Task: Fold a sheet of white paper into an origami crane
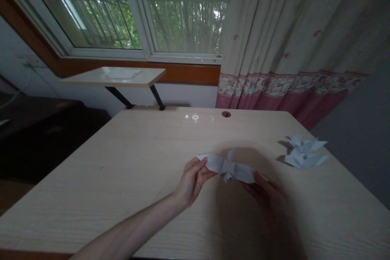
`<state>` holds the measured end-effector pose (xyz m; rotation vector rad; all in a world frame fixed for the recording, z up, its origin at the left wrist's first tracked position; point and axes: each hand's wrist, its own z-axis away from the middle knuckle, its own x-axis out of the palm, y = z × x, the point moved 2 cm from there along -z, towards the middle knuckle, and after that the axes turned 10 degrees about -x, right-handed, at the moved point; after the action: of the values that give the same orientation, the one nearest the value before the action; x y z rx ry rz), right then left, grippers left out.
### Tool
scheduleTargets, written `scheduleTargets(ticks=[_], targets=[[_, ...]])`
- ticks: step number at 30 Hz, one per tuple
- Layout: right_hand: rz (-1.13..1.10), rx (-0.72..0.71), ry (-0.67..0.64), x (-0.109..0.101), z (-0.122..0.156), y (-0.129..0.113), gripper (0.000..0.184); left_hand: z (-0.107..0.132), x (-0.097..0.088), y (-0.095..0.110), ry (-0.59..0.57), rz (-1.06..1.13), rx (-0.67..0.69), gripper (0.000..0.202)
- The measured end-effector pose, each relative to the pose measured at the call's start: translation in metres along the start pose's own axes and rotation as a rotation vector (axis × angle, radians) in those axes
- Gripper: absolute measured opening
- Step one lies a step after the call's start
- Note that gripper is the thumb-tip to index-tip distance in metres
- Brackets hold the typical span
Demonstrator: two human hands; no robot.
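Observation:
A folded white paper crane [228, 167] is stretched between my two hands above the desk, its wings spread out to either side. My left hand [194, 180] pinches the left wing between thumb and fingers. On the other side, my right hand [268, 193], in shadow, grips the right wing near its tip. A thin pointed piece of the paper rises behind the crane's body, and a small folded part hangs in front. Two more paper cranes [306, 158] sit close together on the desk to the right, touching or nearly so.
The pale wooden desk [122, 174] spans the view, with a round cable hole [226, 114] near its back edge. A small raised shelf [91, 76] on black legs holds white paper [120, 73]. Behind are a barred window [185, 16] and a patterned curtain [274, 40].

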<state>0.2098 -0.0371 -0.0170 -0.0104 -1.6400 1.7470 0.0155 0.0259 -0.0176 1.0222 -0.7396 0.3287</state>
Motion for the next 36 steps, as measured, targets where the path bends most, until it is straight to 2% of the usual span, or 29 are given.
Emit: scheduleTargets(ticks=[2,5,8,11,16,19,22,24,26,32,34,36], targets=[[0.083,0.02,-0.045,-0.003,0.0,-0.002,0.03,-0.001,-0.001,0.0,0.018,-0.049,0.006,0.031],[0.343,0.034,-0.155,-0.01,-0.001,-0.004,0.031,-0.003,-0.004,0.0,0.039,-0.15,0.061,0.031],[0.595,-0.095,-0.229,-0.017,-0.005,-0.005,0.031,-0.005,-0.006,-0.002,0.028,-0.248,0.122,0.031],[0.748,-0.207,-0.257,-0.021,-0.007,-0.006,0.032,-0.005,-0.009,-0.004,0.031,-0.402,0.189,0.032],[0.778,-0.277,-0.35,-0.013,-0.002,-0.013,0.038,-0.003,-0.009,-0.003,0.023,-0.609,0.219,0.036],[0.787,-0.288,-0.453,-0.001,0.004,-0.011,0.036,-0.003,-0.007,-0.004,-0.01,-0.614,0.15,0.037],[0.675,-0.407,-0.606,0.012,0.009,-0.003,0.024,-0.005,-0.006,-0.007,-0.025,-0.628,0.077,0.041],[0.613,-0.452,-0.595,0.017,0.01,0.003,0.009,-0.006,-0.007,-0.009,-0.027,-0.633,0.045,0.042],[0.595,-0.435,-0.518,0.02,0.01,0.009,0.003,-0.007,-0.008,-0.01,-0.031,-0.608,0.059,0.042],[0.61,-0.247,-0.317,0.016,0.008,0.014,0.016,0.002,-0.003,-0.002,0.021,-0.579,0.343,0.029],[0.573,-0.215,-0.278,0.016,0.007,0.013,0.02,0.007,0.0,0.0,0.017,-0.636,0.384,0.028],[0.531,-0.192,-0.299,0.018,0.008,0.011,0.023,0.011,0.003,0.0,0.014,-0.746,0.38,0.027]])
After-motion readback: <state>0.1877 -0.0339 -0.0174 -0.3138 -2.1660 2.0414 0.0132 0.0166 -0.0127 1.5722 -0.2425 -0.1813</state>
